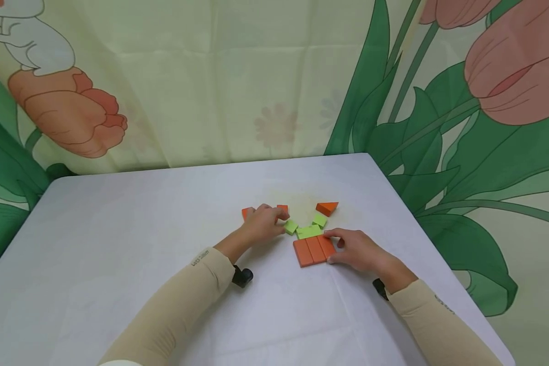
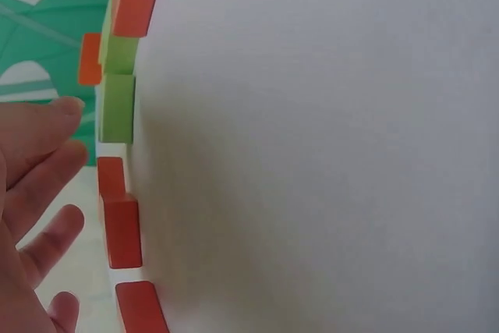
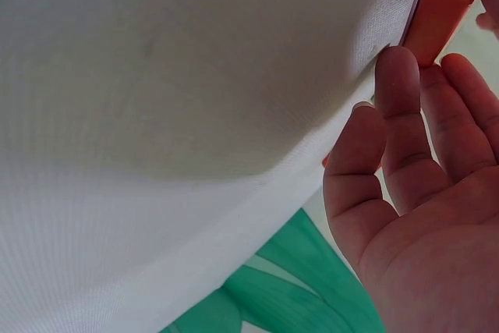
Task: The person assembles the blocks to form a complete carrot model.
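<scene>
Three flat orange blocks [image 1: 303, 252] lie side by side on the white table. My right hand [image 1: 358, 249] pinches the rightmost orange block [image 1: 326, 246] between thumb and index finger, at its far and near ends. Touching the far side of the row is a light green block [image 1: 308, 232] with a curved notch. Small green cubes [image 1: 291, 227] [image 1: 319, 220] stand off its two far corners. My left hand [image 1: 265, 222] hovers beside the left cube, fingers loosely bent and holding nothing; in the left wrist view its fingertips [image 2: 70, 107] are near a green block [image 2: 118, 108].
An orange triangular block [image 1: 326, 209] sits behind the right cube. More orange blocks [image 1: 282, 208] lie behind my left hand, partly hidden by it. The table's far edge [image 1: 219, 164] meets a curtain [image 1: 187, 101] printed with flowers and leaves.
</scene>
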`<state>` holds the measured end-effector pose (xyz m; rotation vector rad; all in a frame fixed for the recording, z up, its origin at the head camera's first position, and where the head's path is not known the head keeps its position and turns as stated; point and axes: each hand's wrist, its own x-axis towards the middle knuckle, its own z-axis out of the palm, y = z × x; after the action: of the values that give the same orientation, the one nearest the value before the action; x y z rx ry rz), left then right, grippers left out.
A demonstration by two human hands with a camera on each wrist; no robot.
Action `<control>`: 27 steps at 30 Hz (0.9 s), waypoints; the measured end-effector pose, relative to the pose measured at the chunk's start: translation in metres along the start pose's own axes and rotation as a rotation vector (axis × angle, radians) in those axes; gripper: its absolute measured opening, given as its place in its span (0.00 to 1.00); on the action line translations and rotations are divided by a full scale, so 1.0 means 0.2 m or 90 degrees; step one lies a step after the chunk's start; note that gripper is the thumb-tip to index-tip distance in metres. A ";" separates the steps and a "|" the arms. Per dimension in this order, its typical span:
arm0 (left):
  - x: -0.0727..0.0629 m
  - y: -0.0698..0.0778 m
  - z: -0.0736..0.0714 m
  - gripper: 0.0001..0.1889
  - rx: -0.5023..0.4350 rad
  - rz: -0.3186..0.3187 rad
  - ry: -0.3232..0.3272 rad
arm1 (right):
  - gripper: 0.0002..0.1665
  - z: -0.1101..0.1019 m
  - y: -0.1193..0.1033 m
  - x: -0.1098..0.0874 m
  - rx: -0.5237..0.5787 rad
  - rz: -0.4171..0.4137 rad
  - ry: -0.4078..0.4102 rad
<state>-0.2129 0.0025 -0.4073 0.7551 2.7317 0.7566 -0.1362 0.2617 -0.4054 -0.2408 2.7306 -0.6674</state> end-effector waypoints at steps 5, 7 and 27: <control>-0.01 0.00 0.03 0.17 -0.006 0.000 -0.008 | 0.37 0.00 0.00 0.00 0.003 0.000 -0.002; -0.01 0.00 0.04 0.17 -0.007 0.003 -0.010 | 0.37 0.00 0.00 0.00 0.002 0.002 -0.003; 0.02 -0.06 -0.06 0.19 -0.010 -0.053 0.016 | 0.39 -0.03 0.02 -0.01 0.015 -0.028 0.037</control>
<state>-0.2250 -0.0100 -0.4030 0.6282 2.7562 0.7732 -0.1358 0.2679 -0.4013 -0.2816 2.7781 -0.7280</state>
